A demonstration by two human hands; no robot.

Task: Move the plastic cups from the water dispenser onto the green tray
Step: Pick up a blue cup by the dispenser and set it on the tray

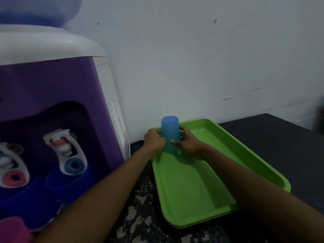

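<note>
A light blue plastic cup [170, 133] stands upside down at the far left corner of the green tray [192, 186]. My left hand [155, 140] grips its left side and my right hand [187, 142] grips its right side, thumb across the front. The purple and white water dispenser [57, 106] stands to the left of the tray. Dark blue cups [70, 185] sit under its taps, and a pink cup [14, 228] shows at the bottom left corner.
The tray lies on a dark speckled counter [140, 216] against a white wall [210, 58]. A black surface [280, 146] extends to the right of the tray. The dispenser's blue bottle [40, 11] is at the top left.
</note>
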